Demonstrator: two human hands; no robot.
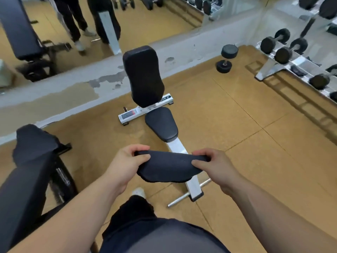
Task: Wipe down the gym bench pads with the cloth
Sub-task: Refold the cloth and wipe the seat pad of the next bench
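- Nearest the camera, the person's left hand [125, 161] and right hand [212, 166] hold a dark cloth [168, 168] stretched between them, each hand closed on one end with thumb on top and fingers curled under.
- The cloth's long axis runs left to right, across the bench frame [189, 177] that passes beneath it; it hangs in the air, touching no pad.
- The seat pad [162, 125] lies straight ahead of the hands and lower, its length pointing away from the person; it looks about equally near to either hand, the left perhaps slightly nearer.
- Beyond it the back pad [144, 75] stands upright, facing the person.
- Bare floor [237, 125] lies open on the right; another bench [32, 157] crowds the left.
- Farther right, a loose dumbbell [227, 58] and a dumbbell rack [295, 57] stand well apart from the pads.
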